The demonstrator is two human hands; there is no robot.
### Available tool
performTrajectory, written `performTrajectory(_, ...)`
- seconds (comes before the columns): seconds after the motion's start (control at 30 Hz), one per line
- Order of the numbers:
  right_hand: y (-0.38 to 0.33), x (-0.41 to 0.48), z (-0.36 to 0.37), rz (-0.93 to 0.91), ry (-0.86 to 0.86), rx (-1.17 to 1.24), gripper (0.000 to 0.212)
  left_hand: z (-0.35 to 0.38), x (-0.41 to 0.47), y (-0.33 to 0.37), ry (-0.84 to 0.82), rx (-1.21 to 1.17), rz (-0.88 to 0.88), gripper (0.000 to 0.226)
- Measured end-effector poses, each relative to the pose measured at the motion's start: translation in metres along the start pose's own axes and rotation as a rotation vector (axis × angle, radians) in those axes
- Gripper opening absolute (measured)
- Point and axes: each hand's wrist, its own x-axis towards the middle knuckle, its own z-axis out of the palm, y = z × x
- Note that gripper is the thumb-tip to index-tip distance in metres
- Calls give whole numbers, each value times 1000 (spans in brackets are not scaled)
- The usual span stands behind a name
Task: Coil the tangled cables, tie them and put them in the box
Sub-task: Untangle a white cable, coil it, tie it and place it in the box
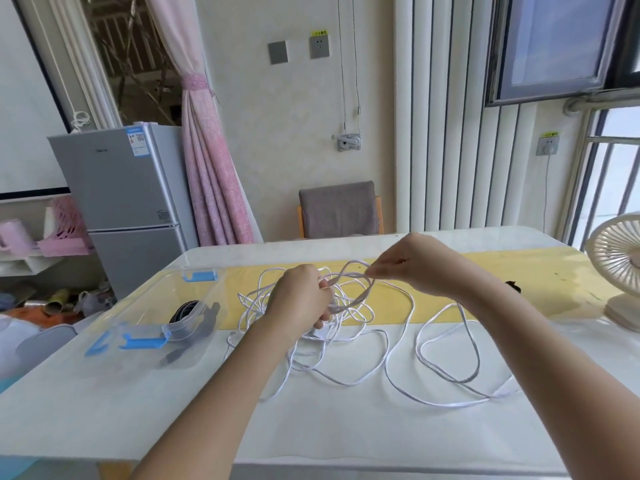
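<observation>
Left grip (pixel 301 299): fingers curled round a bunch of white cable (pixel 346 304) loops, above the middle of the glossy worktop (pixel 311 427).
Right grip (pixel 415 265): thumb and fingertips pinch one raised loop, just beside the left.
Cable: thin, tangled; slack loops sprawl over the near right.
Box (pixel 183 323): clear plastic, blue latches, by the left edge.

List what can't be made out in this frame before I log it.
Head view only.
White cable: its ends are lost in the tangle under the left hand.
Clear box: dark contents smeared by its walls.
Fan: cut off by the right edge.
Small black item: half hidden behind the right forearm.
</observation>
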Motion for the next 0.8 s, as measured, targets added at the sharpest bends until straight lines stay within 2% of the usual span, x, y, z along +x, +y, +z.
performTrajectory(0.07,2,-1,-8,27,66,-90,27,-10,0,11,-129,-101,14,17)
performTrajectory(0.2,4,3,-26,66,252,-244,34,-28,0,35,-419,-711,37,19)
performTrajectory(0.23,2,3,-28,55,266,-260,34,-28,2,39,-425,-804,62,19)
performTrajectory(0.3,-1,4,-31,-7,252,-241,30,-21,9,48,-325,-865,154,27)
performTrajectory(0.37,-5,4,-35,-73,245,-91,33,-18,14,60,-203,-976,242,31)
performTrajectory(0.43,-3,9,-44,-118,282,88,41,-19,21,75,-167,-1099,283,28)
performTrajectory(0.5,0,16,-50,-131,306,137,40,-18,32,83,-74,-973,325,29)
performTrajectory(0.6,7,21,-51,-160,270,330,31,-8,53,80,211,-707,368,33)
performTrajectory(0.67,14,20,-53,-155,311,513,27,0,56,69,307,-467,446,15)
performTrajectory(0.7,19,19,-54,-144,341,596,27,7,56,63,255,-373,482,4)
performTrajectory(0.73,24,18,-55,-136,342,660,27,15,53,57,162,-311,494,14)
performTrajectory(0.8,31,15,-54,-139,213,710,28,34,48,45,-22,-313,479,30)
